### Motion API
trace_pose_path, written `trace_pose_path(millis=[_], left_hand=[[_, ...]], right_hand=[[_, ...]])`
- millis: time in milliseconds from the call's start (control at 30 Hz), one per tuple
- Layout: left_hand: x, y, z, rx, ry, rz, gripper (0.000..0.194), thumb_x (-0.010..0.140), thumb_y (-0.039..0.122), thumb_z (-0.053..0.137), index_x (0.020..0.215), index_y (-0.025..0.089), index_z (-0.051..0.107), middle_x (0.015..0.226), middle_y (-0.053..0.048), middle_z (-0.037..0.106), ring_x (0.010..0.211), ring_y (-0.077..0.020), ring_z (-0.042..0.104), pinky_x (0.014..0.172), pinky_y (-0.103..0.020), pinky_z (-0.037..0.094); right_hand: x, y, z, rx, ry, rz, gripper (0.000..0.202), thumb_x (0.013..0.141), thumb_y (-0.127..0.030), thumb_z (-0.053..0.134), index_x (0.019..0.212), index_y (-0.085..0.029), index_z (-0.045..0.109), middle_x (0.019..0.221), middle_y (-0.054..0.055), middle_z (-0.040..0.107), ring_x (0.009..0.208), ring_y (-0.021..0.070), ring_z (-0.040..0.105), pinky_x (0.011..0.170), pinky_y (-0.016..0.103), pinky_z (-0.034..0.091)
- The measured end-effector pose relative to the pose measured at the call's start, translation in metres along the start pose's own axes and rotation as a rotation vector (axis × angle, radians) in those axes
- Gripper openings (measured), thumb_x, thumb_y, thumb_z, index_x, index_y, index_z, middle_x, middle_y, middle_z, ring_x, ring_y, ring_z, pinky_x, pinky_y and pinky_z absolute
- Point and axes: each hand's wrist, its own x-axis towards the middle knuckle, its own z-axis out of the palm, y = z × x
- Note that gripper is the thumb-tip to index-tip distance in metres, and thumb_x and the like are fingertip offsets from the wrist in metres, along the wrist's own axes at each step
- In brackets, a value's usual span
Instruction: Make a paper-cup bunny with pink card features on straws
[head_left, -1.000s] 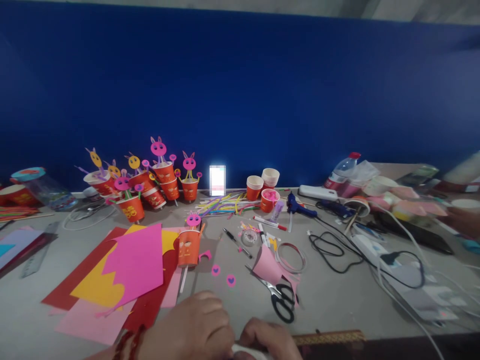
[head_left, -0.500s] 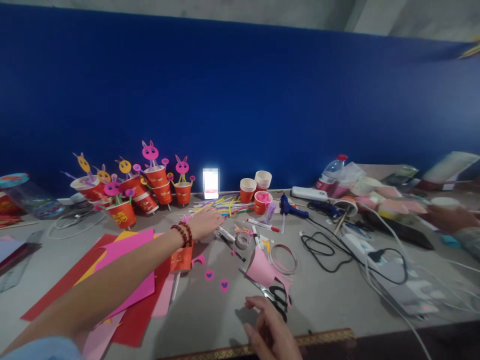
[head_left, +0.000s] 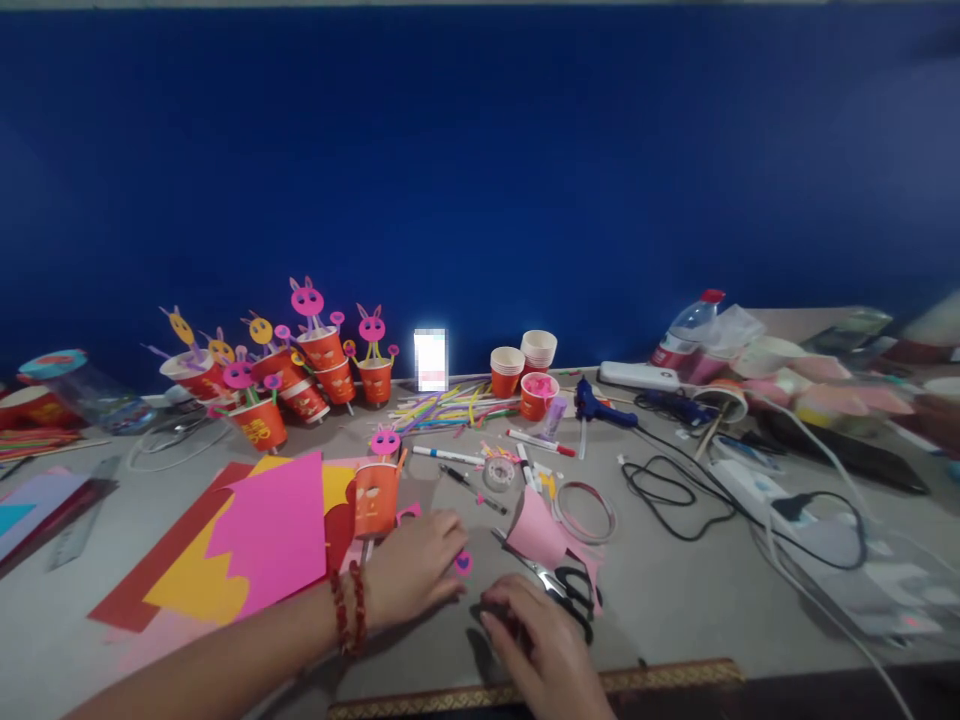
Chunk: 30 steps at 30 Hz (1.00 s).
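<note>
My left hand (head_left: 416, 562), with red bead bracelets at the wrist, reaches low over the table with its fingers stretched out. Its fingertips are beside a small pink paper disc (head_left: 463, 563) with a purple heart. Behind it stands an orange paper cup (head_left: 376, 497) topped by a pink paper face (head_left: 385, 441). Closer to the table's front edge, my right hand (head_left: 544, 640) is loosely curled, thumb and fingers apart, with nothing visible in it. Black-handled scissors (head_left: 559, 583) lie just beyond it, against a curled pink paper piece (head_left: 537, 530).
Pink, yellow and red paper sheets (head_left: 277, 530) lie at left, with decorated cups (head_left: 322, 350) behind. Pipe cleaners (head_left: 450, 408), markers (head_left: 448, 456), tape (head_left: 498, 474) and paper cups (head_left: 507, 372) fill the middle. A blue glue gun (head_left: 604, 408) and black cord (head_left: 667, 495) are at right.
My left hand has drawn back from the pipe cleaners and markers to the pink discs, uncovering the cup with the pink face. My right hand has curled in slightly. The view has shifted.
</note>
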Motion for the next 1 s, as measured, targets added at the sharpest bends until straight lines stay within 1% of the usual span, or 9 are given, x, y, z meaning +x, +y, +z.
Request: trace_pose_path(millis=[100,167,233,333,533,633,767,900,1000], left_hand=[[-0.005,0.007,0.020,-0.008,0.011,-0.107,0.024,0.089,0.029,0.064,0.110,0.018,0.058,0.113,-0.009,0.062,0.104,-0.0274,0.060,0.086,-0.040,0.049],[-0.002,0.008,0.027,-0.017,0.019,-0.144,0.019,0.091,0.026,0.060,0.107,0.018,0.059,0.113,-0.009,0.061,0.107,-0.0270,0.058,0.090,-0.040,0.048],[0.002,0.008,0.029,-0.024,0.023,-0.156,0.014,0.091,0.024,0.058,0.104,0.018,0.060,0.111,-0.008,0.062,0.107,-0.0258,0.058,0.092,-0.039,0.047],[0.007,0.011,0.026,-0.025,0.022,-0.157,0.011,0.091,0.019,0.056,0.100,0.017,0.061,0.108,-0.007,0.064,0.103,-0.0256,0.060,0.090,-0.039,0.049],[0.008,0.019,0.022,0.014,-0.015,-0.198,0.016,0.089,0.013,0.053,0.103,0.017,0.061,0.108,-0.008,0.066,0.102,-0.0277,0.061,0.089,-0.043,0.050],[0.004,0.025,0.028,0.068,0.012,-0.191,0.021,0.089,0.005,0.050,0.102,0.017,0.061,0.104,-0.008,0.068,0.098,-0.0273,0.063,0.087,-0.044,0.051],[-0.001,0.029,0.041,0.096,0.042,-0.145,0.028,0.085,-0.003,0.047,0.100,0.017,0.061,0.098,-0.007,0.068,0.093,-0.0271,0.065,0.082,-0.043,0.053],[-0.004,0.026,0.053,-0.035,0.107,-0.108,0.031,0.084,-0.004,0.045,0.101,0.017,0.059,0.102,-0.008,0.069,0.095,-0.0257,0.065,0.086,-0.041,0.052],[-0.006,0.023,0.050,-0.290,0.172,-0.177,0.022,0.089,0.002,0.045,0.099,0.019,0.057,0.099,-0.006,0.068,0.092,-0.0226,0.065,0.083,-0.036,0.051]], right_hand=[[0.003,-0.001,0.007,-0.019,-0.028,0.007,0.011,0.095,-0.022,0.051,0.095,-0.022,0.061,0.086,0.004,0.067,0.071,0.0185,0.063,0.064,0.026,0.048],[0.003,0.001,0.010,-0.029,-0.024,-0.001,0.011,0.095,-0.021,0.049,0.094,-0.022,0.060,0.083,0.003,0.066,0.069,0.0180,0.062,0.063,0.026,0.047],[0.002,0.007,0.012,-0.035,0.002,-0.032,0.012,0.095,-0.019,0.049,0.093,-0.022,0.060,0.082,0.003,0.065,0.068,0.0174,0.062,0.062,0.024,0.047],[0.001,0.016,0.014,-0.043,0.040,-0.091,0.011,0.092,-0.016,0.050,0.091,-0.022,0.058,0.079,0.002,0.066,0.069,0.0169,0.064,0.061,0.023,0.047],[0.005,0.022,0.014,-0.054,0.077,-0.111,0.011,0.091,-0.015,0.051,0.087,-0.023,0.057,0.077,0.001,0.065,0.069,0.0161,0.064,0.062,0.022,0.047],[0.007,0.022,0.013,-0.052,0.076,-0.114,0.012,0.092,-0.015,0.048,0.089,-0.023,0.057,0.078,0.002,0.065,0.071,0.0168,0.064,0.064,0.023,0.048],[0.010,0.021,0.013,-0.045,0.085,-0.073,0.013,0.093,-0.015,0.046,0.089,-0.022,0.056,0.082,0.004,0.065,0.074,0.0181,0.064,0.066,0.025,0.049],[0.012,0.018,0.015,-0.058,0.128,-0.020,0.013,0.092,-0.014,0.048,0.092,-0.022,0.058,0.085,0.005,0.067,0.075,0.0198,0.065,0.068,0.027,0.049],[0.014,0.015,0.015,-0.036,0.137,0.049,0.013,0.092,-0.017,0.049,0.096,-0.021,0.061,0.089,0.006,0.069,0.079,0.0215,0.066,0.070,0.029,0.048]])
